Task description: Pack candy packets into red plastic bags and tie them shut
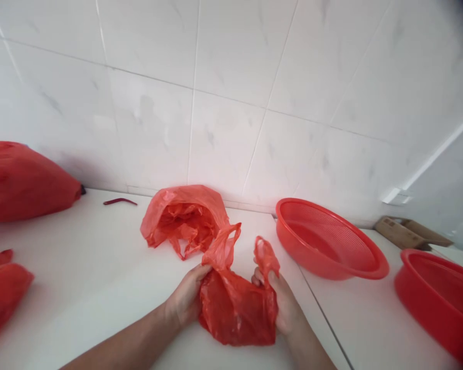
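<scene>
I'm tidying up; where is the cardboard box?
In the head view, the cardboard box sits at the right, by the wall, just behind the rightmost red basin.

On head cam I see wearer's L hand (pixel 188 295) & R hand (pixel 286 304) gripping a red plastic bag (pixel 237 313), 1 each side. Crumpled bag (pixel 187 198) just behind, on white tbl (pixel 100 272). To R: mesh basket (pixel 320 261) nr tiled wall (pixel 227 133), red tub (pixel 435 303), cardbd box (pixel 399 232).
</scene>
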Action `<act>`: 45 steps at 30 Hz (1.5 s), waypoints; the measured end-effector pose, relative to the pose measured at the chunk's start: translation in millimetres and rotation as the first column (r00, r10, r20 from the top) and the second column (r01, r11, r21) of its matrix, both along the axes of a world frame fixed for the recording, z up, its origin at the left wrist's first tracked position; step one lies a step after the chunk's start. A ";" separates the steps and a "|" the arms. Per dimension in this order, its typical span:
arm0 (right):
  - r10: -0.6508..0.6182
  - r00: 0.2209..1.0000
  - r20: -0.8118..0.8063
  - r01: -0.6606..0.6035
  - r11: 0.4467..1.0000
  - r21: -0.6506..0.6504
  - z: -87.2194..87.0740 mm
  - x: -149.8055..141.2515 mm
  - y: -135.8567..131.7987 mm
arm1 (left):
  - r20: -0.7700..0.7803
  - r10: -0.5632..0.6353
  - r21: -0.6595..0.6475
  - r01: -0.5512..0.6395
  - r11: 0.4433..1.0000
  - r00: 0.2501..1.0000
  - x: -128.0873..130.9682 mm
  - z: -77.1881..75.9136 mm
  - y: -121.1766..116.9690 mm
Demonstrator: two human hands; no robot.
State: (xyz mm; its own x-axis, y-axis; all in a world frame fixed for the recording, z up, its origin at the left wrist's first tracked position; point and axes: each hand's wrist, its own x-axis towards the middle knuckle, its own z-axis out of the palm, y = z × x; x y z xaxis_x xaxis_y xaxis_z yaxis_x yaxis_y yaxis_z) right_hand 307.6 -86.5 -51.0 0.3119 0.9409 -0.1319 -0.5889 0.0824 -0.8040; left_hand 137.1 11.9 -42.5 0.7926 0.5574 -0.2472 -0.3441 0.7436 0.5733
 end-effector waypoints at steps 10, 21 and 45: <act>0.009 0.994 0.111 0.003 0.994 -0.111 -1.6 -25.1 -4.6 | 0.185 -0.176 0.174 0.144 0.974 0.967 -5.9 3.8 -17.7; -0.089 0.995 -0.050 0.083 0.989 -0.119 -0.1 -19.4 -6.1 | 0.021 -0.025 -0.025 0.026 0.999 0.999 -7.3 2.0 -7.6; 0.131 0.989 -0.066 -0.119 0.979 0.169 21.7 -19.5 -19.1 | 0.123 -0.128 0.053 0.123 0.991 0.984 -5.5 2.6 -14.8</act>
State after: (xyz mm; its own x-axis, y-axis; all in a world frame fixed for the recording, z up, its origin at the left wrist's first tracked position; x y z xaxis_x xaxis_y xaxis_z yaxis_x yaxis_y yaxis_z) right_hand 288.1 -105.7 -29.3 0.1855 0.9826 0.0085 -0.6617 0.1313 -0.7382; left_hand 131.6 -2.9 -39.9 0.8802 0.4596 -0.1180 -0.3212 0.7602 0.5648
